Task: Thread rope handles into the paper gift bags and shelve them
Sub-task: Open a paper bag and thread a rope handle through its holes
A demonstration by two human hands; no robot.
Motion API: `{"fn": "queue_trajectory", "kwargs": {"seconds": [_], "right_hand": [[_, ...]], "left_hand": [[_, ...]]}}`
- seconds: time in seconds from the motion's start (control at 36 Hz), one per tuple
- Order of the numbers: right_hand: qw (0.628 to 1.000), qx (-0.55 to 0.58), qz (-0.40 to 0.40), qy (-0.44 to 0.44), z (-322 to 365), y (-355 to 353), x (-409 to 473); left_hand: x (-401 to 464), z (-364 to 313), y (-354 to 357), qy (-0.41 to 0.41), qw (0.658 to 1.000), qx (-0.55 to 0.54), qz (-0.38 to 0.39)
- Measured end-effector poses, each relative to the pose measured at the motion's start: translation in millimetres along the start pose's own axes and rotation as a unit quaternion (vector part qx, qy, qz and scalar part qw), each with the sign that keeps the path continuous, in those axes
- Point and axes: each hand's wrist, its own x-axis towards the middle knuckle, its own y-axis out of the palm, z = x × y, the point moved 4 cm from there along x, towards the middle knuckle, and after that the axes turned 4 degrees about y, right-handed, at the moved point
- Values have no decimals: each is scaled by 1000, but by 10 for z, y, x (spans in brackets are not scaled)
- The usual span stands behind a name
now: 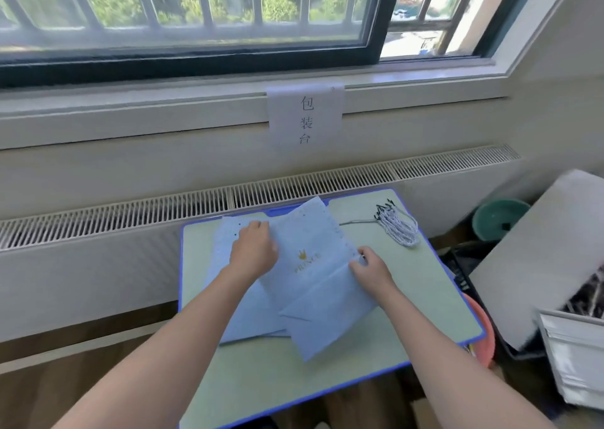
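Left hand [253, 249] grips blue paper bag [313, 265] by its left edge; right hand [372, 267] fingers pinch its right edge; rope handles [397, 224] bundled apart on table [434, 285].

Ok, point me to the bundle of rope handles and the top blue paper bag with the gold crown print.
Bundle of white rope handles [399, 224], head view, middle of the coil.
Top blue paper bag with gold crown [322, 285], head view, bare panel below the print.

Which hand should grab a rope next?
Probably the right hand. The bundle of rope handles lies on the table's far right, just beyond it. The left hand sits across the top bag, on the side away from the ropes.
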Motion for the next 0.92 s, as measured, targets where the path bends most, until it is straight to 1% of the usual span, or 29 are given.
{"fn": "queue_trajectory", "kwargs": {"seconds": [0.11,0.19,0.28,0.33,0.42,0.58,0.78,0.83,0.92], "right_hand": [[1000,-13,-10,-12,2,-133,6],[999,-39,-28,-8,-49,-213,28],[997,-68,-36,6,-113,-282,53],[996,-86,-26,0,-117,-285,83],[993,-118,2,-13,-81,-235,180],[986,-154,36,-53,-25,-191,715],[959,-257,66,-102,25,-146,1517],[946,-294,70,-117,0,-100,1722],[909,-384,59,-151,-29,-15,1925]], "left_hand": [[81,-115,64,39,999,-11,12],[131,-201,97,52,997,-65,-4],[193,-275,93,43,990,-137,-11],[243,-339,121,43,985,-169,8],[306,-440,164,61,984,-166,15],[508,-443,270,-10,982,-189,27],[709,-437,379,-90,977,-189,46],[753,-453,420,-102,976,-189,48],[786,-459,488,-119,972,-194,55]]}}
